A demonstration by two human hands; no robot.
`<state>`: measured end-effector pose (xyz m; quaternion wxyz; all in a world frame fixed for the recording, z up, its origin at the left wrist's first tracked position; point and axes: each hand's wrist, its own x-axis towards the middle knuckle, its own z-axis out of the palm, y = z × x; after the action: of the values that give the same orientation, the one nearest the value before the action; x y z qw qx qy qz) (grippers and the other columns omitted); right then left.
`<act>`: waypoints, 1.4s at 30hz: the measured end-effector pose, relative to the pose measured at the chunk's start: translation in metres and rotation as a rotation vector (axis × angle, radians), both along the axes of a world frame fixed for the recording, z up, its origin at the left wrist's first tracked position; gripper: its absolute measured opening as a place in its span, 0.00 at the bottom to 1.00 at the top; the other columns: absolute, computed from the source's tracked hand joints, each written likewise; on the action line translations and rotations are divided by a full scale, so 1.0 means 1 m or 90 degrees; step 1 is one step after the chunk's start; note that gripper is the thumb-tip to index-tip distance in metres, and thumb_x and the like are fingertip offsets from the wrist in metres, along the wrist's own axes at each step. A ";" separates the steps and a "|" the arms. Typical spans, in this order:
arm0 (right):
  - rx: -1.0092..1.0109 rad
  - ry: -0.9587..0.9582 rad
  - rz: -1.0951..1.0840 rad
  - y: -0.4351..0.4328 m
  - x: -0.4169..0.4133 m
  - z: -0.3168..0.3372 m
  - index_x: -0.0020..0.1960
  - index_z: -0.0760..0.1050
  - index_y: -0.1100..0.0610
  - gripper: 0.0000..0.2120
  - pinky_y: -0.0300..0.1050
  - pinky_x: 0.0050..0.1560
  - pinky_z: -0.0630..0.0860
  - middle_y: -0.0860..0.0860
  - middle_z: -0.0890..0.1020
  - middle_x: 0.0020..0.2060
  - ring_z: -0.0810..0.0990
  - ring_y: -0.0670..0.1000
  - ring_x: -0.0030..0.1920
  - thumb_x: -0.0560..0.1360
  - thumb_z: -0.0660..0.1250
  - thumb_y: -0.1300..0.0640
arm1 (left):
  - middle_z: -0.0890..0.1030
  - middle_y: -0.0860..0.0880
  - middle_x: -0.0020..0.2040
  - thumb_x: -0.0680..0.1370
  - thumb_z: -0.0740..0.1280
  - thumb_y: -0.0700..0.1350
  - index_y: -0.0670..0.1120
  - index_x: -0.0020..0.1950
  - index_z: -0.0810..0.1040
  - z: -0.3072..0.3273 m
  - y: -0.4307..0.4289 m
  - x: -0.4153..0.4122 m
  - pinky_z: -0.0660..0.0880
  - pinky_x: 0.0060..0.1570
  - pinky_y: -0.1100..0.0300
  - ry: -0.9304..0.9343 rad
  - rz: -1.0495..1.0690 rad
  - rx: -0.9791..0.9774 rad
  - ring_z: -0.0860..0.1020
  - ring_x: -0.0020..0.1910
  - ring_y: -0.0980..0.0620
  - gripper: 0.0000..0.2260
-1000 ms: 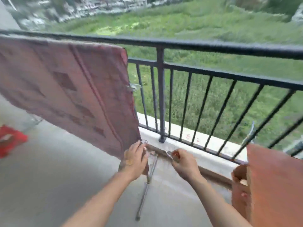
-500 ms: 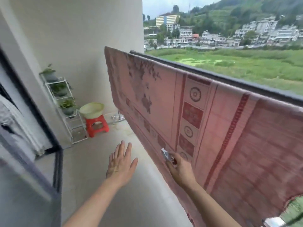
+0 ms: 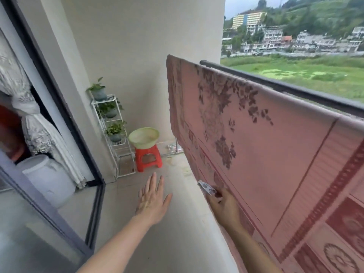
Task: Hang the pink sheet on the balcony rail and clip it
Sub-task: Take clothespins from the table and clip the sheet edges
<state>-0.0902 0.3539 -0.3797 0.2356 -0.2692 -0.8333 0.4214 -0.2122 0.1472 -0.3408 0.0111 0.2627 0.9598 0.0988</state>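
Fingers (image 3: 216, 195) of the right hand (image 3: 223, 203) pinch a pale clip (image 3: 206, 187) close against the lower part of the pink sheet (image 3: 266, 154), while the left hand (image 3: 151, 200) is spread flat above the floor (image 3: 177, 233), fingers straight and holding nothing. The sheet is draped over the rail (image 3: 275, 85) and hangs down on the balcony side, running from near the end wall (image 3: 147, 46) back past the camera. A second ago both hands were low at the sheet's other end, the left on its bottom corner beside a railing post, the right already holding a clip, with another clip showing on that side edge. Since then the left hand has let go and the view has swung along the sheet toward the wall. Half a second ago the hands were posed much as they are now. That suggests one end is secured and the clip in hand is meant for a spot further along, so the hanging looks done and the clipping only partly so. Beyond the hands stand a red stool (image 3: 148, 158) carrying a green basin (image 3: 143, 137), a white plant rack (image 3: 118, 138) and a glass door (image 3: 59, 213).
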 end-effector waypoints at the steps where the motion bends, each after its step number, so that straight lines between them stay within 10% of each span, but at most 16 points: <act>1: 0.000 0.009 -0.007 0.014 -0.027 0.005 0.59 0.80 0.49 0.15 0.37 0.41 0.72 0.42 0.80 0.46 0.77 0.40 0.45 0.73 0.72 0.49 | 0.37 0.47 0.79 0.70 0.34 0.66 0.50 0.79 0.41 0.005 0.012 -0.024 0.46 0.74 0.46 -0.002 0.003 0.007 0.41 0.78 0.47 0.39; 15: -0.058 0.045 0.039 0.079 -0.420 0.031 0.52 0.80 0.46 0.22 0.43 0.46 0.79 0.42 0.84 0.43 0.81 0.39 0.46 0.68 0.72 0.32 | 0.37 0.49 0.79 0.81 0.50 0.60 0.52 0.79 0.42 0.022 0.055 -0.393 0.44 0.75 0.45 0.008 0.067 0.110 0.41 0.78 0.47 0.31; 42: -0.115 0.111 -0.077 0.298 -1.020 0.062 0.54 0.79 0.46 0.10 0.37 0.49 0.78 0.40 0.83 0.46 0.80 0.39 0.46 0.74 0.73 0.46 | 0.36 0.48 0.79 0.82 0.48 0.61 0.51 0.79 0.39 0.018 0.299 -1.042 0.45 0.76 0.48 -0.050 -0.048 0.085 0.40 0.78 0.49 0.31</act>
<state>-1.1107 0.6516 -0.3176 0.3068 -0.3014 -0.7507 0.5014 -1.2546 0.4463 -0.3231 0.0351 0.2948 0.9393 0.1720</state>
